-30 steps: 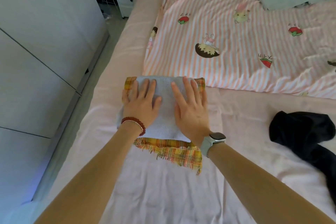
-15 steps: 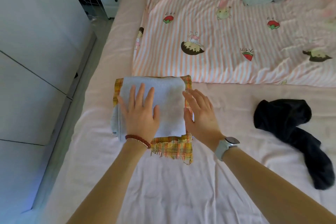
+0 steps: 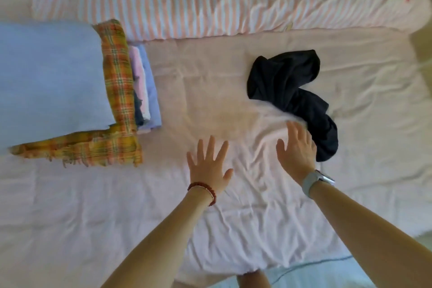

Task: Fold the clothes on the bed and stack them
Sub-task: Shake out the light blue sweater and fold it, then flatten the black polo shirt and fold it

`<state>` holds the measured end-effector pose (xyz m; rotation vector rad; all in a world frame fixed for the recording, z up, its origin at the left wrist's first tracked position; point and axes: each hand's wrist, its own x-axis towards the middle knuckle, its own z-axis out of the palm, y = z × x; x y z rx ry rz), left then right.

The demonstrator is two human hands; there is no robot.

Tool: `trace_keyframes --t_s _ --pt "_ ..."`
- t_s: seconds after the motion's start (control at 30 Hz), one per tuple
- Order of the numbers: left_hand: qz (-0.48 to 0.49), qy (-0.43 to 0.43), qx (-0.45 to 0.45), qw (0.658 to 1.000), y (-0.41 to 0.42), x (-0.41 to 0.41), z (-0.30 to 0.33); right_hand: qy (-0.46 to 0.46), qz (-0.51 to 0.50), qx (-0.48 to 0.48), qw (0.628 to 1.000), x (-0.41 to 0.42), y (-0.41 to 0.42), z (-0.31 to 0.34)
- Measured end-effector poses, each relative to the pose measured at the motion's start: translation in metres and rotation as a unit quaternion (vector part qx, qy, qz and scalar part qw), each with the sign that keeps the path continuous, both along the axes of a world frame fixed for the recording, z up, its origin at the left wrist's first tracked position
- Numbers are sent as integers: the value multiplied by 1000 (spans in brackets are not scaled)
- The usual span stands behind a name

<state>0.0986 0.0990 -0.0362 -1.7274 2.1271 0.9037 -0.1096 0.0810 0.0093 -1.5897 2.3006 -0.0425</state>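
A stack of folded clothes (image 3: 51, 77) sits at the left of the bed, a light blue knit on top, an orange-yellow plaid cloth (image 3: 117, 70) under it, pink and lilac layers below. A crumpled black garment (image 3: 289, 91) lies unfolded on the pink sheet (image 3: 210, 82) to the right. My left hand (image 3: 208, 166), with a red bead bracelet, hovers over the bare sheet, fingers spread, holding nothing. My right hand (image 3: 297, 147), with a grey watch, has straight fingers and sits at the black garment's lower left edge, blurred, gripping nothing.
A pink-striped quilt (image 3: 210, 2) with cartoon prints lies along the far side of the bed. The bed's near edge runs at the bottom, with a pale blue surface (image 3: 315, 273) below it. Bare wrinkled sheet lies between the stack and the black garment.
Both hands have left the folded stack and moved right toward the black garment. The view has swung right and closer, so the stack now sits at the left edge.
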Motion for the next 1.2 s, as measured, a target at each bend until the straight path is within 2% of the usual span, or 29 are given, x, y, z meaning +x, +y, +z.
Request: trace_keyframes --t_s 0.07,0.13,0.2,0.3,0.37,0.4,0.47,0.5,0.57,0.6,0.63,0.7,0.77,0.8,0.87,0.97,1.03,1.1,1.2 --pt "-4 -46 35 998 13 -17 -27 39 5 1 999 -38 -17 -13" --pt "2 -82 31 996 25 -25 -44 59 6 11 998 -72 -38 -26" --pt "15 -90 14 996 29 -27 -52 33 -16 40 999 -99 -60 -37" --pt "47 -63 -7 997 20 -28 -48 -40 -43 59 996 -114 -78 -40" --pt "141 24 -43 989 10 -34 -34 -101 17 0 995 -99 -62 -34" --pt "242 104 -56 963 4 -37 -26 -156 67 -20 985 -87 -44 -30" --pt "462 254 -37 849 -11 -42 -7 -264 188 22 946 -62 1 -20" --pt "524 303 -7 796 -17 -43 1 -289 233 65 927 -56 24 -17" --pt "562 370 76 736 -25 -47 9 -300 225 106 921 -58 57 -17" --pt "543 394 111 734 -25 -51 11 -310 174 104 929 -63 66 -20" --pt "502 405 126 754 -25 -57 13 -321 109 89 937 -69 69 -23" --pt "424 399 118 804 -23 -72 11 -329 0 21 944 -78 61 -27" --pt "422 384 83 817 -23 -86 8 -337 -78 -42 937 -82 40 -28" --pt "435 375 65 816 -25 -91 7 -326 -92 -51 939 -83 27 -29" --pt "444 364 42 818 -28 -97 11 -308 -85 -6 947 -83 1 -33" --pt "425 384 46 818 -32 -97 26 -361 -135 141 912 -86 -31 -41" --pt "415 401 27 816 -39 -93 43 -361 -112 192 906 -87 -42 -33" --pt "402 404 -29 821 -54 -89 67 -348 -88 155 920 -87 -52 -13" --pt "374 395 -156 825 -90 -90 114 -319 -71 -30 945 -91 -79 39"
